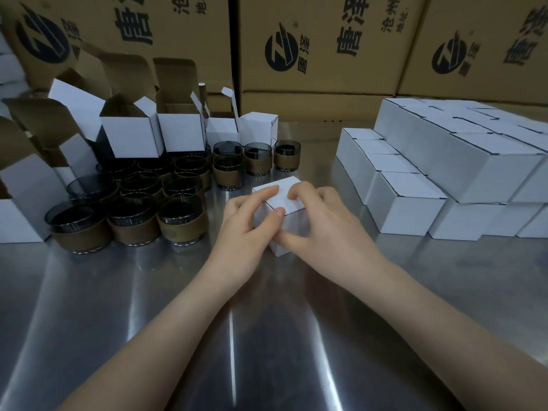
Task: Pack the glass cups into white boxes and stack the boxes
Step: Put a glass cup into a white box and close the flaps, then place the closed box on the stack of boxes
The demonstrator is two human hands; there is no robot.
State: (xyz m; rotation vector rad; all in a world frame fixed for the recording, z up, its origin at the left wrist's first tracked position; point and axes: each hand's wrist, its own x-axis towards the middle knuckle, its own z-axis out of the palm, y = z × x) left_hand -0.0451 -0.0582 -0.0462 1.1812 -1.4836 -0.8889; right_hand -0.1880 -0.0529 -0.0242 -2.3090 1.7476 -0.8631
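Head view: our left hand and right hand clasp the small white cardboard box, closing it; next, we judge, it joins the white box stack at three o'clock.

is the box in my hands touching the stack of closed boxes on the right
Apart. The head view shows bare metal table between the held box and the stack of closed boxes.

The closed white box hides whatever is inside it.
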